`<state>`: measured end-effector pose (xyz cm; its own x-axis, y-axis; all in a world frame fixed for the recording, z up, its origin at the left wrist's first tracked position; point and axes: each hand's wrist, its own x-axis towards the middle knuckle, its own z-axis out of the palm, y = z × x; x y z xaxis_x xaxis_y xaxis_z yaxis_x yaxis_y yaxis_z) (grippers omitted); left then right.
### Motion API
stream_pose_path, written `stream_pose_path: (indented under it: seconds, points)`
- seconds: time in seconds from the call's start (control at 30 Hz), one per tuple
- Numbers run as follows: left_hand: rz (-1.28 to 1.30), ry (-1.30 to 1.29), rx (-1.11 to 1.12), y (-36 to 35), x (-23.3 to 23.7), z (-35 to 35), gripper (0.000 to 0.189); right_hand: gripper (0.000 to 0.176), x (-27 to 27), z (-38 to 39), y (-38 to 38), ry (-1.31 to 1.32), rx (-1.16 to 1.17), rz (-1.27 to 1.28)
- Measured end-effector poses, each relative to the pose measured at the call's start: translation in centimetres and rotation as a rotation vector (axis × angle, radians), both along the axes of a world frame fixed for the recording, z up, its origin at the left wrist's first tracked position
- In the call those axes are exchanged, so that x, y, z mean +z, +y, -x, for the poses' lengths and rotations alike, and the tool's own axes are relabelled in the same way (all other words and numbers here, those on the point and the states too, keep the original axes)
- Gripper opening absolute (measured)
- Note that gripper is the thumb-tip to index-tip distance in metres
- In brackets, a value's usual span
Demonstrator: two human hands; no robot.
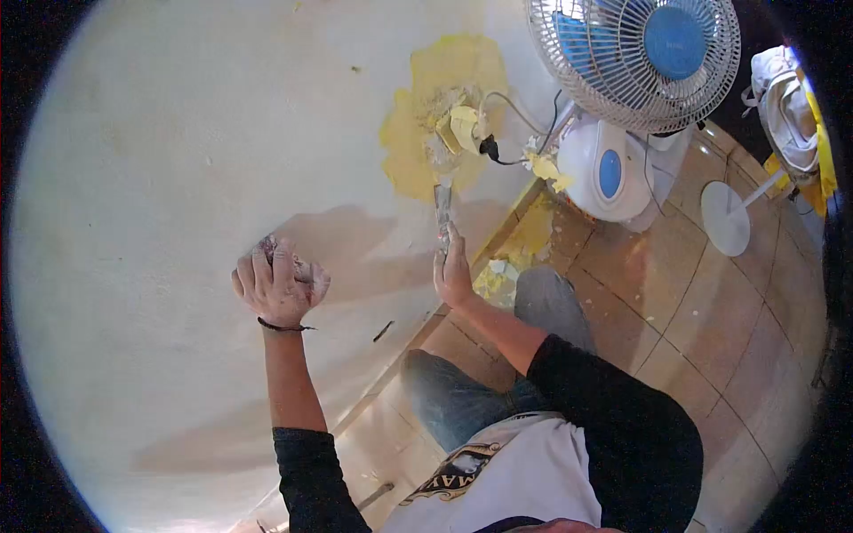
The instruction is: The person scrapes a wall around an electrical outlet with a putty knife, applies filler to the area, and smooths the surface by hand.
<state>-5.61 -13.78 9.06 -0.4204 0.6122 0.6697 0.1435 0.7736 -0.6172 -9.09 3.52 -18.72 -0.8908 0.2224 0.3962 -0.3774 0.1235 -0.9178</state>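
Observation:
My right hand point(454, 274) grips a putty knife point(443, 206) with a smeared metal blade. The blade's tip points at the lower edge of a yellow patch point(453, 67) on the pale wall. Within that patch, the surface looks rough and broken around a loose yellowish outlet point(463, 129) with a black plug point(489, 148) beside it. Off to the left, my left hand point(279, 286) is closed around a dusty, whitish-and-dark lump point(311, 275), its fingers curled over the top. Whether the lump is a rag or something else I cannot make out.
A white fan with a blue hub point(675, 43) stands close on the right, its base point(604, 173) near the wall. Yellow flakes point(533, 233) lie along the tiled floor point(702, 311). Farther right are a round white stand foot point(726, 218) and a pale bag point(786, 111).

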Motion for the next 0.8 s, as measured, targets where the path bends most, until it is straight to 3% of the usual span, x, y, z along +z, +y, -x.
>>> stream_pose_path:
  seconds: [0.17,0.27,0.33,0.5,0.6,0.8]
  points:
    - [0.000,0.033,0.014,-0.2,0.0,0.5,0.042,0.064,-1.6,-0.8,-0.1,0.013,0.072,0.014]
    - [-0.007,0.015,0.030,-0.1,-0.2,0.1,0.043,0.068,1.8,3.7,0.7,0.112,-0.052,0.064]
    - [0.010,0.009,0.056,0.2,0.2,0.1,0.044,0.070,0.7,2.5,0.1,0.031,-0.018,0.061]
    - [0.023,0.067,-0.001,-0.3,0.0,0.5,0.047,0.071,-2.6,0.3,0.9,-0.010,0.034,-0.071]
    - [-0.036,-0.033,0.059,-0.3,-0.4,-0.1,0.043,0.071,0.6,3.1,2.1,0.127,-0.027,-0.109]
    - [-0.015,0.030,-0.009,0.3,0.2,0.5,0.042,0.072,-2.2,2.5,4.2,0.104,0.015,-0.253]
